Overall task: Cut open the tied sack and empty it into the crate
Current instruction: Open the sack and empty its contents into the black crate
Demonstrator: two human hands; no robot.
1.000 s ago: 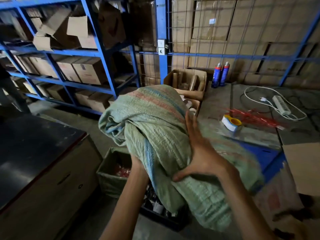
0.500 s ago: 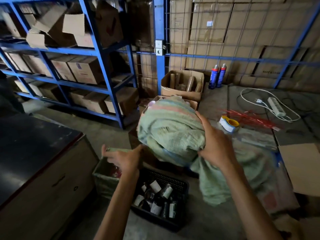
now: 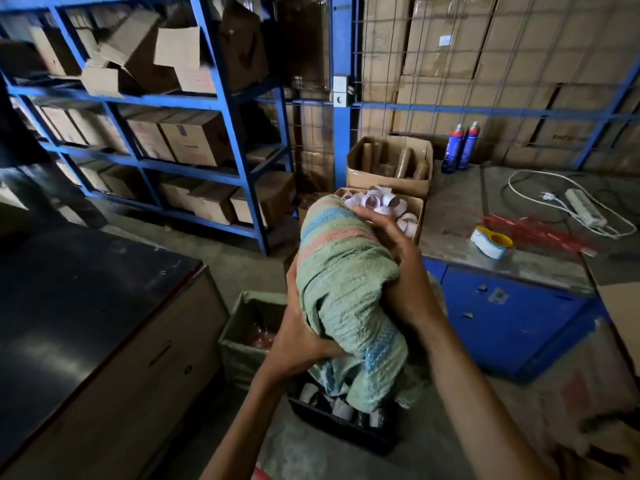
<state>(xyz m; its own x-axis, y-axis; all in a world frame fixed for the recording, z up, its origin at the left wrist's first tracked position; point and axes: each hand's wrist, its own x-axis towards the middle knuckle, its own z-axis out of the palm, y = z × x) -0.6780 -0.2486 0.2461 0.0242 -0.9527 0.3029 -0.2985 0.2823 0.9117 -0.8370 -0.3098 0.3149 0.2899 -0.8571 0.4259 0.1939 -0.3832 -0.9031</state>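
A green woven sack [image 3: 343,289] with pink and blue stripes is bunched into a bundle in front of me, above a black plastic crate [image 3: 343,429] on the floor. My left hand [image 3: 298,337] grips the bundle from the lower left. My right hand [image 3: 398,271] is wrapped around its right side near the top. A loose end of the sack hangs down over the crate. Small bottles with white labels [image 3: 341,407] lie in the crate, mostly hidden by the sack.
A fabric-lined box [image 3: 239,327] stands left of the crate, beside a dark-topped cabinet [image 3: 104,323]. A blue workbench [image 3: 502,317] at right carries a tape dispenser [image 3: 491,242], red strips and a power strip. Open cartons [image 3: 389,161] and blue shelving [image 3: 166,161] stand behind.
The sack went from spread wide over the crate to a tight bundle. My left hand, free half a second ago, now grips it. The crate's bottles came into view.
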